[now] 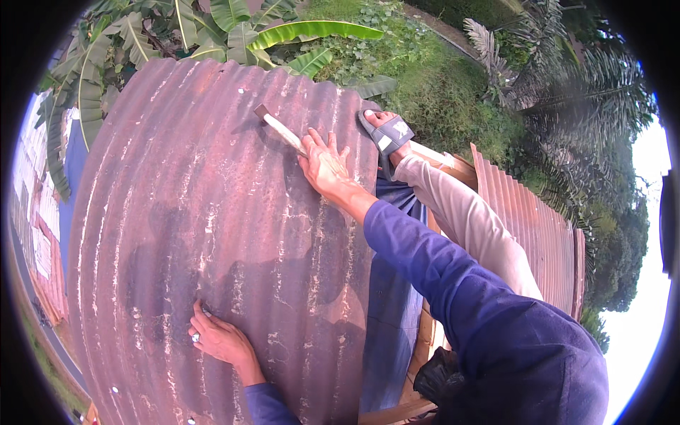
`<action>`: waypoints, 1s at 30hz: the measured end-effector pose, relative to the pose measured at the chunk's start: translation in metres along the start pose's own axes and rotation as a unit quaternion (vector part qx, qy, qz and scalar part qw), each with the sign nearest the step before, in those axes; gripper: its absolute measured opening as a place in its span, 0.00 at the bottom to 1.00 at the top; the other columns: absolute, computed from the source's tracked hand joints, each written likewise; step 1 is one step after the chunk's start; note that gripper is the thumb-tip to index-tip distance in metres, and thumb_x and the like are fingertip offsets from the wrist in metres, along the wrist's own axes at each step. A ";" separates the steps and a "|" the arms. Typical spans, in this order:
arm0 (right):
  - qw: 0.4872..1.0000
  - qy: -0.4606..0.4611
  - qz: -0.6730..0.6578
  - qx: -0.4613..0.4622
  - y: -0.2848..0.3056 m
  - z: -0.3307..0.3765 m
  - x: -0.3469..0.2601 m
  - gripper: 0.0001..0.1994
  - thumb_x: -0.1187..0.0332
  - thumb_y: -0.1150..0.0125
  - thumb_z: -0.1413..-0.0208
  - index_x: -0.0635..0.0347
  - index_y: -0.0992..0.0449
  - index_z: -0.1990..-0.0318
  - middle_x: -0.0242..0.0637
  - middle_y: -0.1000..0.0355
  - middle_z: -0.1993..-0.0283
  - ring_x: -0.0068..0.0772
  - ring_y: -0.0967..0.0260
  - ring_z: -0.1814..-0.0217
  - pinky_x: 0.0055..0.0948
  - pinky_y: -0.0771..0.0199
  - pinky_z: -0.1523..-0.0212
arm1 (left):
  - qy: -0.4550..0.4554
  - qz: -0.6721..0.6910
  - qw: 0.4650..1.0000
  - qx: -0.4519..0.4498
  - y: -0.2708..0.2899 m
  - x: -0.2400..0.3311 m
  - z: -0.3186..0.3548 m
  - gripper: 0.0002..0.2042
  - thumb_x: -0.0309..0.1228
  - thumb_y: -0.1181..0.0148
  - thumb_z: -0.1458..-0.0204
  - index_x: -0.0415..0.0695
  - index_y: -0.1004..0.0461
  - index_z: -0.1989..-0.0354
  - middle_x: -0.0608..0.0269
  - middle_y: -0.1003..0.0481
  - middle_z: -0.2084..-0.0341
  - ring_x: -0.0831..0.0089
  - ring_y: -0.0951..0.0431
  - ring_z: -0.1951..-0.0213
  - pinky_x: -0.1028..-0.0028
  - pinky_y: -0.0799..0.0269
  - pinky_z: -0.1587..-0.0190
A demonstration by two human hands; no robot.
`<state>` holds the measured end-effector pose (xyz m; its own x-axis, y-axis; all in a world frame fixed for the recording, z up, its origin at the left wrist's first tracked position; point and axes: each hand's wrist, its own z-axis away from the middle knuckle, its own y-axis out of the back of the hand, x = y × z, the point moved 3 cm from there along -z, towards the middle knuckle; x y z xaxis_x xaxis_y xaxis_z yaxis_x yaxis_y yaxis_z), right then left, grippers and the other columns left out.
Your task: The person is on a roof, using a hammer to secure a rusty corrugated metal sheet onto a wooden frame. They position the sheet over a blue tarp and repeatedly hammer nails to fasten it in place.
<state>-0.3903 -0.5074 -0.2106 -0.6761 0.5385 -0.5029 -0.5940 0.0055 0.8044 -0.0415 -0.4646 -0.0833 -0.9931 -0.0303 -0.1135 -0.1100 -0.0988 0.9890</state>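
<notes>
A rusty, reddish-brown corrugated metal sheet (241,191) spreads under both hands. My left hand (225,346), with a ring on one finger, is low on the sheet. Its fingers are bent together at the surface; a small pale glint shows between the fingertips, too small to name. Farther up, near the sheet's right edge, my right hand (327,166) leans on the sheet with its fingers spread forward. Under its thumb and palm it holds a hammer (283,133). The hammer's pale handle slants up left to a brown head, and the handle's end is hidden.
A foot in a grey slide sandal (388,134) rests at the sheet's right edge, its leg in pale trousers (474,212). Below that edge are wooden beams (423,340) and blue sheeting (389,312). More corrugated roofing (531,230) lies right. Banana leaves (304,32) hang beyond the far edge.
</notes>
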 end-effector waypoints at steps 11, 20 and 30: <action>0.997 -0.060 -0.021 -0.043 -0.023 0.130 0.043 0.24 0.59 0.52 0.37 0.55 0.43 0.37 0.56 0.49 0.30 0.66 0.57 0.27 0.64 0.59 0.31 | -0.025 -0.017 0.999 0.015 -0.003 -0.013 0.002 0.14 0.28 0.52 0.40 0.48 0.31 0.46 0.63 0.28 0.57 0.62 0.28 0.53 0.61 0.35 0.57; 0.995 -0.098 -0.031 -0.010 -0.021 0.135 0.038 0.22 0.58 0.53 0.37 0.53 0.42 0.38 0.52 0.42 0.34 0.53 0.51 0.28 0.59 0.64 0.28 | -0.029 0.009 0.999 0.009 0.003 -0.011 0.004 0.16 0.27 0.49 0.43 0.48 0.31 0.46 0.62 0.28 0.57 0.63 0.28 0.52 0.61 0.35 0.52; 0.995 -0.094 -0.035 -0.028 -0.038 0.126 0.059 0.24 0.55 0.54 0.37 0.48 0.44 0.36 0.50 0.47 0.30 0.79 0.62 0.29 0.72 0.58 0.34 | -0.031 -0.002 0.999 0.015 0.000 -0.005 0.003 0.16 0.27 0.50 0.43 0.50 0.32 0.45 0.63 0.28 0.56 0.63 0.29 0.52 0.62 0.36 0.52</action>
<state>-0.3523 -0.3693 -0.2309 -0.5422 0.6864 -0.4846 -0.6635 0.0042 0.7482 -0.0365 -0.4612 -0.0820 -0.9931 0.0316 -0.1132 -0.1151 -0.0691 0.9909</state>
